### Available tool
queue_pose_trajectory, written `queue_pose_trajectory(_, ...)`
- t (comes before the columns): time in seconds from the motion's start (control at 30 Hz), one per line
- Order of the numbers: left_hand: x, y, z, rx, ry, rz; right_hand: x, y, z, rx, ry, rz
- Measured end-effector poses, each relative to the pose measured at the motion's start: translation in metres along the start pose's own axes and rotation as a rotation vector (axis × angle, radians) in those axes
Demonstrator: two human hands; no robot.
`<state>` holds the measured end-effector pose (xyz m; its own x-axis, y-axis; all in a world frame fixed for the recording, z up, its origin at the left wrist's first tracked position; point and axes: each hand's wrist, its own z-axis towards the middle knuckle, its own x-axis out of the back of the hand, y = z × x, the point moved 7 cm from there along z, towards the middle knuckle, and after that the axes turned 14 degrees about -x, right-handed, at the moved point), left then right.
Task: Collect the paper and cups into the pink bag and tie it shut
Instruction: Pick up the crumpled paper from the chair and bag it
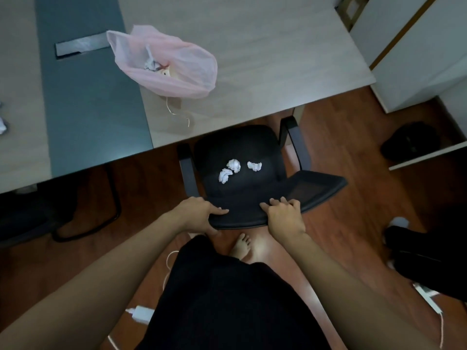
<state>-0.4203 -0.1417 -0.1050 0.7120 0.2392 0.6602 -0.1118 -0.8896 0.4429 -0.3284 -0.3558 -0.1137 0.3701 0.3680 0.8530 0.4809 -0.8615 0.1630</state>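
The pink bag (177, 72) lies open on the desk (252, 46) with crumpled paper (151, 63) and a cup (168, 72) inside. Three crumpled paper balls (234, 165) (225, 175) (254, 165) sit on the seat of a black office chair (240, 152) tucked partly under the desk. My left hand (199, 213) and my right hand (284, 215) both grip the top edge of the chair's backrest (316, 188). More crumpled paper (3, 125) lies at the desk's far left edge.
A thin string (177, 112) trails on the desk below the bag. A white charger and cable (141, 314) lie on the wooden floor near my feet. Dark bags (409, 142) (424, 256) sit on the floor at right. White cabinets (417, 46) stand at right.
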Motion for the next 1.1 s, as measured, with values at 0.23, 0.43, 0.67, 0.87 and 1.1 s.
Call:
queue_pose_trajectory(0.23, 0.003, 0.002, -0.001, -0.067, -0.111, -0.071, -0.001, 0.002, -0.008, -0.028, -0.043, -0.007)
queue_pose_trajectory(0.43, 0.008, -0.006, -0.013, -0.039, -0.119, -0.355, 0.005, 0.002, -0.008, -0.038, -0.103, -0.007)
queue_pose_trajectory(0.67, 0.027, -0.061, -0.023, 0.082, 0.217, -0.983, 0.02, -0.013, 0.008, -0.005, -0.541, 0.006)
queue_pose_trajectory(0.87, 0.115, -0.169, -0.041, 0.16, 0.562, -1.008, 0.074, -0.028, 0.058, -0.072, -0.699, 0.704)
queue_pose_trajectory(1.1, 0.287, -0.296, -0.088, 0.134, 1.114, -0.638, 0.163, -0.117, 0.144, -0.348, -0.591, 1.741)
